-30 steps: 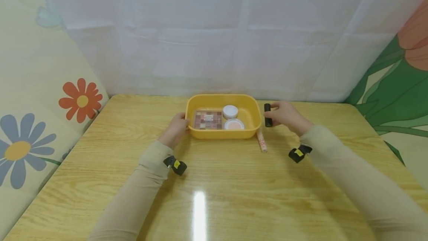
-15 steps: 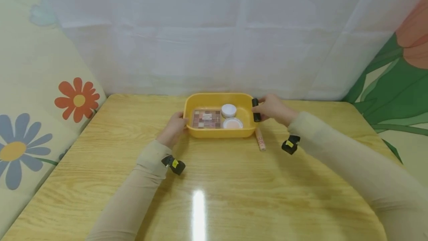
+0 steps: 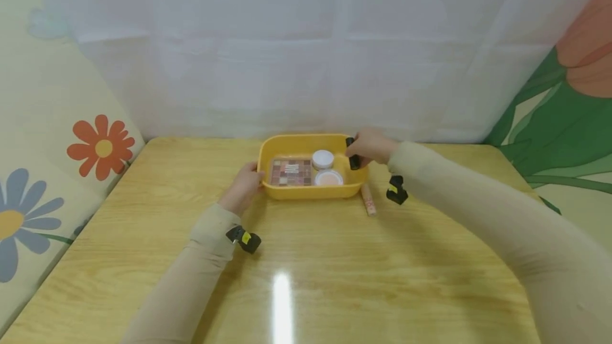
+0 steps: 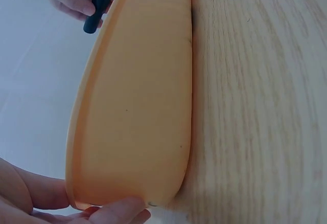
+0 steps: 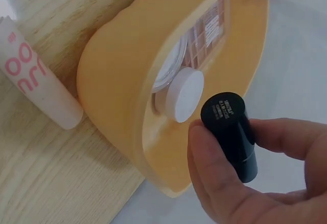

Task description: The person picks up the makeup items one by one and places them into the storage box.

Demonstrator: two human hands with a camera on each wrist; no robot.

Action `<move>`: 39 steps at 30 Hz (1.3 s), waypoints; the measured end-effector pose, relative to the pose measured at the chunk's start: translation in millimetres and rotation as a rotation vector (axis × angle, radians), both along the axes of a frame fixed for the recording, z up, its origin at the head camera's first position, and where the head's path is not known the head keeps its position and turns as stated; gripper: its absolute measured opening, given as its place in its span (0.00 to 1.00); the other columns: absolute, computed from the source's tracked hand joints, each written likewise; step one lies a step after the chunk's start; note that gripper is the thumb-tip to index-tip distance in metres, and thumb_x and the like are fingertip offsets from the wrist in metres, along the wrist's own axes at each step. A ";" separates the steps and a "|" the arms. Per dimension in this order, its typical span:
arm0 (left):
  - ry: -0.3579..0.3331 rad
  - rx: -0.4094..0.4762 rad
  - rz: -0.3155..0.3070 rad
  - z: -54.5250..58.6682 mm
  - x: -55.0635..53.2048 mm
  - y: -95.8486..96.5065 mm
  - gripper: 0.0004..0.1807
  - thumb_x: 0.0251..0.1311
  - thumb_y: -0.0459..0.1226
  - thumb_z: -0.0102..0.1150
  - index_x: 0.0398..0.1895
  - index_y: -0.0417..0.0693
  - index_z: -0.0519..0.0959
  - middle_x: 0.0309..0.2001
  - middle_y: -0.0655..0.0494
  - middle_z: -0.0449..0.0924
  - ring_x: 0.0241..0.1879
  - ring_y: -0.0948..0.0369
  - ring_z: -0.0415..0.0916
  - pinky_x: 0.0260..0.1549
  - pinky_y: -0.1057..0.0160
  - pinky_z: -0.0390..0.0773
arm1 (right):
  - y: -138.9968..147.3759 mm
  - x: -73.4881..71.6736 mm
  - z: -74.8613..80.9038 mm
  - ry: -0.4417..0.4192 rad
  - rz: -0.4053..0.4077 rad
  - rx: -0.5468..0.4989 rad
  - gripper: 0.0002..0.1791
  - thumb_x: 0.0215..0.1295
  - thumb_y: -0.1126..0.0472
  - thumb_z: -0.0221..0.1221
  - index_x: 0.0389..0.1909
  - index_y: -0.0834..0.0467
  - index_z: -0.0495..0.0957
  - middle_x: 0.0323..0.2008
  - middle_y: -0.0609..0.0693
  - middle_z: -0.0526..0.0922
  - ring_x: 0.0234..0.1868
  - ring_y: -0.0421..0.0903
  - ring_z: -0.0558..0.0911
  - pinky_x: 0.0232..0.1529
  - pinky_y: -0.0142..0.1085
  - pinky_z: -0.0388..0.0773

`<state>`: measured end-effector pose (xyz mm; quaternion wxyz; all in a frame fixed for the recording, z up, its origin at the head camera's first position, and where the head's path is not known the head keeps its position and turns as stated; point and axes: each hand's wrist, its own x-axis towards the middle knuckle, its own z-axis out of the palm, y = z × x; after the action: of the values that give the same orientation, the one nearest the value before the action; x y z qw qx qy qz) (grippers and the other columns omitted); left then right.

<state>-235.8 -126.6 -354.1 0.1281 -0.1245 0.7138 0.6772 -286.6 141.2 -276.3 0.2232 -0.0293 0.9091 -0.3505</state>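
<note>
My right hand (image 3: 375,146) pinches a black lipstick tube (image 3: 353,154) between thumb and fingers. The lipstick is over the right end of a yellow plastic basin (image 3: 311,192); in the right wrist view its labelled end (image 5: 223,110) faces the camera. My left hand (image 3: 244,187) holds the basin's left end, with thumb and fingers at the rim and wall in the left wrist view. Inside the basin lie an eyeshadow palette (image 3: 290,173), a white round lidded jar (image 3: 322,159) and a round compact (image 3: 329,178) with a clear-looking lid.
A pale pink tube (image 5: 43,75) with pink lettering lies on the wooden table (image 3: 306,259) beside the basin's right front corner. A white cloth (image 3: 287,57) hangs behind the table. Flower-printed panels (image 3: 102,147) stand at both sides.
My right hand has carried the lipstick leftward, from right of the basin to over its right end. The left hand keeps its hold on the basin's left end.
</note>
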 end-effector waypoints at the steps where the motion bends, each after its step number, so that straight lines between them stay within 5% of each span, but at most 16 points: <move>1: -0.001 -0.005 0.000 -0.1 0.2 -0.7 0.27 0.72 0.26 0.32 0.73 0.31 0.49 0.73 0.38 0.52 0.69 0.48 0.55 0.66 0.52 0.63 | -1.6 -1.4 -0.4 0.004 0.006 0.020 0.22 0.66 0.66 0.55 0.55 0.78 0.66 0.53 0.72 0.72 0.34 0.53 0.83 0.41 0.41 0.84; 5: 0.008 -0.011 -0.008 -1.3 -0.3 -1.4 0.27 0.71 0.26 0.31 0.73 0.30 0.50 0.72 0.37 0.53 0.68 0.47 0.57 0.66 0.52 0.64 | -5.3 -7.6 -3.1 0.000 0.005 0.066 0.21 0.64 0.66 0.56 0.52 0.77 0.69 0.52 0.71 0.74 0.25 0.45 0.80 0.38 0.40 0.85; 14: 0.020 0.027 0.002 -1.7 -1.4 -1.7 0.27 0.72 0.25 0.30 0.72 0.27 0.48 0.71 0.35 0.53 0.68 0.46 0.56 0.66 0.51 0.63 | -16.3 -22.7 -8.3 -0.037 0.021 0.184 0.21 0.63 0.68 0.57 0.54 0.76 0.71 0.54 0.69 0.74 0.31 0.53 0.83 0.37 0.39 0.85; 22: 0.007 0.003 0.003 0.0 -0.3 -0.9 0.26 0.72 0.26 0.31 0.72 0.28 0.49 0.71 0.35 0.54 0.67 0.46 0.57 0.65 0.51 0.64 | -26.6 -34.1 -14.3 -0.088 0.070 0.361 0.13 0.60 0.69 0.61 0.41 0.74 0.77 0.36 0.66 0.82 0.21 0.48 0.82 0.34 0.37 0.85; 28: 0.013 0.019 0.013 -0.6 0.4 -0.7 0.26 0.72 0.25 0.30 0.72 0.27 0.50 0.70 0.35 0.55 0.67 0.47 0.58 0.66 0.51 0.64 | -33.5 -41.4 -18.9 -0.138 0.089 0.422 0.14 0.63 0.68 0.58 0.44 0.76 0.76 0.36 0.69 0.82 0.22 0.51 0.83 0.36 0.38 0.85; 31: 0.011 0.006 0.017 -0.7 0.2 -1.0 0.26 0.72 0.25 0.31 0.72 0.27 0.50 0.70 0.35 0.55 0.67 0.46 0.58 0.65 0.51 0.64 | -34.6 -54.8 -27.5 -0.149 0.141 0.462 0.15 0.64 0.67 0.57 0.46 0.74 0.76 0.36 0.69 0.83 0.24 0.53 0.85 0.31 0.39 0.85; 34: 0.002 -0.003 0.020 -1.0 -0.5 -1.4 0.26 0.72 0.26 0.31 0.72 0.28 0.50 0.71 0.36 0.55 0.67 0.47 0.58 0.65 0.51 0.64 | -24.0 -102.1 -71.0 -0.208 0.195 0.484 0.14 0.61 0.67 0.54 0.39 0.76 0.78 0.28 0.67 0.84 0.22 0.54 0.85 0.24 0.38 0.84; 39: 0.005 0.005 0.020 -0.8 -0.8 -0.2 0.26 0.72 0.25 0.31 0.72 0.28 0.50 0.70 0.36 0.55 0.67 0.47 0.58 0.65 0.51 0.64 | -6.0 -168.3 -139.7 -0.252 0.293 0.578 0.15 0.60 0.65 0.55 0.35 0.76 0.79 0.29 0.66 0.85 0.28 0.55 0.86 0.31 0.39 0.85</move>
<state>-236.6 -126.8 -354.8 0.1201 -0.1297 0.7112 0.6804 -454.9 135.2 -416.0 0.3808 -0.0514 0.9222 -0.0435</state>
